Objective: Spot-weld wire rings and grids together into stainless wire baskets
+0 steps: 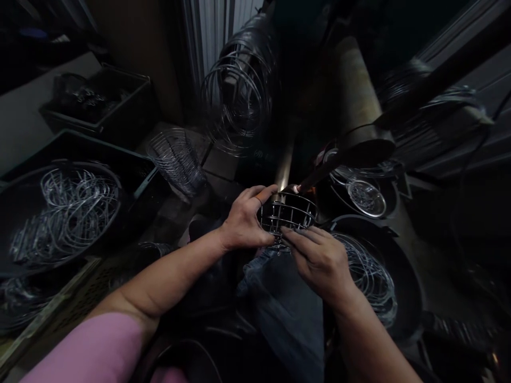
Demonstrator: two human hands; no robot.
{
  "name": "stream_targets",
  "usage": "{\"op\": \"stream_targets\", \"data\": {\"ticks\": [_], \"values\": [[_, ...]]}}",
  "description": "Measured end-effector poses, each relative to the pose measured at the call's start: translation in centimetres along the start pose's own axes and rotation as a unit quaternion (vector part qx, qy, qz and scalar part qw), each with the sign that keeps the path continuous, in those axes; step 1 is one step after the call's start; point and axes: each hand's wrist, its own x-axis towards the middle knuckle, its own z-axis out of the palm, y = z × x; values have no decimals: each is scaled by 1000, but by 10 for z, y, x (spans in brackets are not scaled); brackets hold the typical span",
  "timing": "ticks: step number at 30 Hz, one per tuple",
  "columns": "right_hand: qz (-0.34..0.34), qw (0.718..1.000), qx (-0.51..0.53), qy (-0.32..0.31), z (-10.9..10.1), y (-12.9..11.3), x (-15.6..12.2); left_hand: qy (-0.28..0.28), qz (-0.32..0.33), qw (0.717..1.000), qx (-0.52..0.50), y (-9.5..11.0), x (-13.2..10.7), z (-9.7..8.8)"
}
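A small round wire basket (294, 208) sits in front of me, its bars and rings showing between my hands. My left hand (244, 219) is closed around its left side, thumb at the near edge and fingers over the far rim. At the near right side, my right hand (321, 255) rests its fingers along the wires; its thumb is mostly hidden. The far rim lies where a dark angled rod (319, 173) meets a brassy bar (285, 167), and a small bright spot shows there. Blue cloth (287, 303) lies below the basket.
A tub (413, 284) of wire rings stands at right, a small metal bowl (366, 198) behind it. At left are a basin (114, 213) of bent wires and a crate (98, 127). Wire rings hang ahead (239, 96). A thick machine cylinder (357, 80) looms overhead, beside nested wire frames (178, 159).
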Motion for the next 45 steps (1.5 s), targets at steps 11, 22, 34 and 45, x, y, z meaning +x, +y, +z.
{"op": "stream_targets", "data": {"ticks": [11,22,34,45], "values": [[-4,999,-45,18,-1,13,16,-8,-59,997,-42,-4,19,1],[-4,998,-46,37,0,22,28,-3,-87,993,-81,-10,31,3],[36,995,-3,96,3,38,38,6,-114,992,-55,-21,54,11],[205,951,18,232,12,44,-4,-1,-159,986,-55,-26,78,8]]}}
